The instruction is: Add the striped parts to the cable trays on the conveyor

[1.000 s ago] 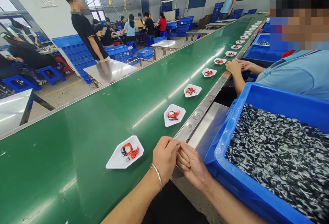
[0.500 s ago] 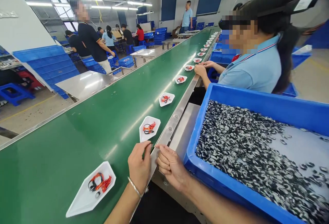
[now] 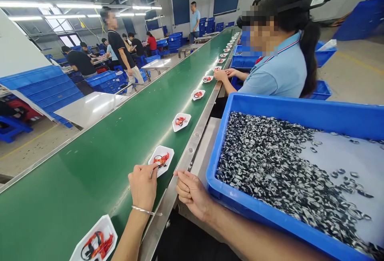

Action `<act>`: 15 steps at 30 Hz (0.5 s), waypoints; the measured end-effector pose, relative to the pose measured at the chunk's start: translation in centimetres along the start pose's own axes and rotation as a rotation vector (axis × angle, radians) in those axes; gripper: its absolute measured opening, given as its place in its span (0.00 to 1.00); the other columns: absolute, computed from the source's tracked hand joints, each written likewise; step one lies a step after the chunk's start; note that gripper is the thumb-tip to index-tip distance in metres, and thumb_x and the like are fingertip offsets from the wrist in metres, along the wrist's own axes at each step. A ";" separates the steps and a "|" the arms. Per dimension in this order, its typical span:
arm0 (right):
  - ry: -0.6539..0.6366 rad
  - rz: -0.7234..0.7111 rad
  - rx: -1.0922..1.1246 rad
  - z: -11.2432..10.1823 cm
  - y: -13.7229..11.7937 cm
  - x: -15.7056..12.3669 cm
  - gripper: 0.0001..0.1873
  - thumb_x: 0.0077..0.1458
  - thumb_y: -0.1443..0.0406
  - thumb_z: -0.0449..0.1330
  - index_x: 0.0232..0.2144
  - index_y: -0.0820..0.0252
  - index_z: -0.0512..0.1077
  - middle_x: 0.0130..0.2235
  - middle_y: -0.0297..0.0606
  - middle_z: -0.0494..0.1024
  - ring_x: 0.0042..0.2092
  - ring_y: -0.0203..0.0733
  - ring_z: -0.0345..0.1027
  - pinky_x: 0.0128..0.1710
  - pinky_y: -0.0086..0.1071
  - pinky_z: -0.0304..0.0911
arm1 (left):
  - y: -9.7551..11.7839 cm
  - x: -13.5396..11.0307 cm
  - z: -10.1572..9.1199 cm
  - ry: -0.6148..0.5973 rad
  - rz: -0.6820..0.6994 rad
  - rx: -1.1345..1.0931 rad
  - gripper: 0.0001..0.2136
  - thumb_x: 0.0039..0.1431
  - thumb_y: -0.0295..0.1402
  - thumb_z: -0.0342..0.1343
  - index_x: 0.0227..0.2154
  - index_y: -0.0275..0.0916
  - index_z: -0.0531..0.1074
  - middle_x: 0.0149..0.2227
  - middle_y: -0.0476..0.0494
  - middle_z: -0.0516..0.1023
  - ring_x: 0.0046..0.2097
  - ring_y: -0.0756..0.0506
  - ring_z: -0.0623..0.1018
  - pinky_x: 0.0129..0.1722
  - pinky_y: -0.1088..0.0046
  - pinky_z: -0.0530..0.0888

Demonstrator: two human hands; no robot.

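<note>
My left hand (image 3: 143,186) rests on the green conveyor belt (image 3: 90,161), fingers pinched at the near edge of a white tray (image 3: 161,159) that holds orange and black parts. Whether it grips a small piece I cannot make out. My right hand (image 3: 192,191) lies curled and closed on the belt's metal side rail (image 3: 183,169), next to the blue bin (image 3: 270,105) full of small black and white parts. Another white tray (image 3: 95,246) with orange parts sits near the bottom left, beside my left forearm.
More white trays (image 3: 181,122) follow in a line up the belt. A co-worker in a light blue shirt (image 3: 279,73) sits beyond the bin, hands at the belt edge. Steel tables (image 3: 90,109), stacked blue crates (image 3: 45,89) and several people are across the belt.
The trays have travelled toward me along the belt. My left hand slid left onto the belt and now touches the nearest tray. My right hand stayed on the rail.
</note>
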State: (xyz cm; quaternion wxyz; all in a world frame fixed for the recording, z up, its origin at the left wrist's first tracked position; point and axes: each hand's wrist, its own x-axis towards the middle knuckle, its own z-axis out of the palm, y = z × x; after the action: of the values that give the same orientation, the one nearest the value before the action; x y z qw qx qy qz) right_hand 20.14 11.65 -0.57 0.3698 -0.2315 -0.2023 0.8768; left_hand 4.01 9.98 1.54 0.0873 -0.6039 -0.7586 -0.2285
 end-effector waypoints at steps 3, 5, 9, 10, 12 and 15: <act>-0.003 0.002 0.002 0.0 0.0 0.0 0.14 0.50 0.57 0.60 0.34 0.62 0.65 0.16 0.21 0.45 0.17 0.24 0.33 0.15 0.21 0.29 | -0.2 0.1 0.1 0.057 -0.018 0.068 0.09 0.58 0.34 0.49 0.34 0.43 0.74 0.31 0.47 0.76 0.37 0.45 0.69 0.36 0.66 0.57; -0.004 0.005 0.000 -0.1 0.0 0.0 0.13 0.51 0.58 0.60 0.34 0.62 0.65 0.16 0.21 0.45 0.17 0.24 0.34 0.14 0.21 0.29 | -0.2 0.1 -0.1 0.071 -0.038 0.102 0.09 0.58 0.34 0.49 0.33 0.42 0.74 0.29 0.46 0.75 0.37 0.45 0.70 0.37 0.66 0.57; 0.002 0.006 0.002 -0.2 0.0 0.1 0.11 0.52 0.59 0.58 0.34 0.61 0.66 0.17 0.22 0.45 0.17 0.24 0.34 0.14 0.21 0.30 | -0.1 0.0 -0.9 -0.054 -0.080 0.135 0.09 0.57 0.34 0.49 0.31 0.43 0.74 0.29 0.47 0.75 0.37 0.45 0.69 0.37 0.66 0.56; 0.003 0.007 0.002 -0.3 0.1 0.1 0.11 0.53 0.59 0.58 0.34 0.61 0.66 0.17 0.22 0.45 0.17 0.24 0.34 0.14 0.21 0.30 | -0.1 0.0 -1.2 -0.113 -0.091 0.146 0.09 0.57 0.34 0.48 0.31 0.44 0.74 0.28 0.47 0.75 0.37 0.45 0.69 0.36 0.66 0.56; 0.005 0.014 0.001 -0.4 0.1 0.2 0.11 0.53 0.59 0.58 0.34 0.61 0.66 0.17 0.22 0.45 0.17 0.24 0.34 0.14 0.21 0.30 | -0.3 0.0 -1.8 -0.230 -0.109 0.172 0.09 0.57 0.34 0.49 0.30 0.44 0.75 0.28 0.47 0.75 0.38 0.44 0.69 0.35 0.67 0.56; 0.004 0.016 0.018 -0.5 0.2 0.3 0.11 0.53 0.59 0.58 0.34 0.62 0.66 0.17 0.22 0.46 0.17 0.23 0.35 0.14 0.20 0.31 | -0.4 0.1 -3.1 -0.275 -0.094 0.237 0.10 0.58 0.34 0.49 0.30 0.45 0.75 0.32 0.48 0.76 0.38 0.43 0.67 0.33 0.67 0.55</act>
State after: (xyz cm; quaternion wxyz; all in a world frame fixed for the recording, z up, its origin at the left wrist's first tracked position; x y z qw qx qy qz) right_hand 20.10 11.85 -1.12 0.3654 -0.2313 -0.1917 0.8810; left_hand 3.18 8.61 4.22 0.0424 -0.5787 -0.8124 -0.0566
